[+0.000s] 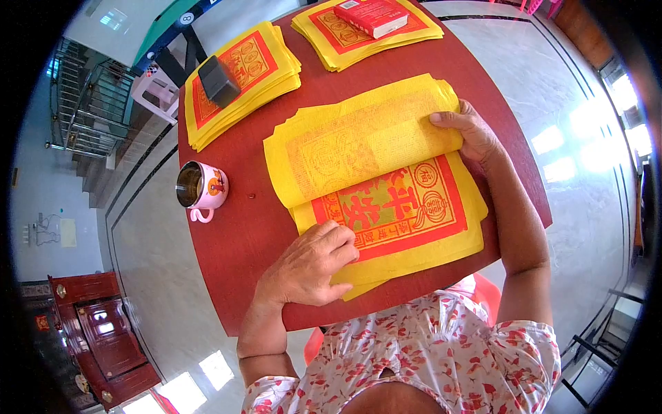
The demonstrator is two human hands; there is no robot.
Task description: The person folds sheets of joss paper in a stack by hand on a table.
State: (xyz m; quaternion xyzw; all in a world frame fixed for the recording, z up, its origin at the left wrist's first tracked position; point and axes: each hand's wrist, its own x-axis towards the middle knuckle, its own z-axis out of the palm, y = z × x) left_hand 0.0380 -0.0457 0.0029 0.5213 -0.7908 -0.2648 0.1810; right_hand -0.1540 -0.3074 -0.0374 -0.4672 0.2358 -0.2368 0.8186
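Observation:
A stack of yellow paper sheets [434,248] with red printed panels and characters lies before me on the dark red table. Its top yellow sheet [365,141] is lifted and bent back, showing the paler underside. My right hand [472,134] pinches that sheet at its right edge, thumb on top. Near the lower left corner of the stack rests my left hand [314,265], its fingers curled down onto the printed sheet; whether the fingertips hold paper is hidden.
At the back left, a second yellow paper stack [265,65] carries a black box-shaped object [218,81]. A third stack [324,38] behind bears a red book [372,15]. A pink mug [212,186] with dark contents stands near the left edge of the table [238,269].

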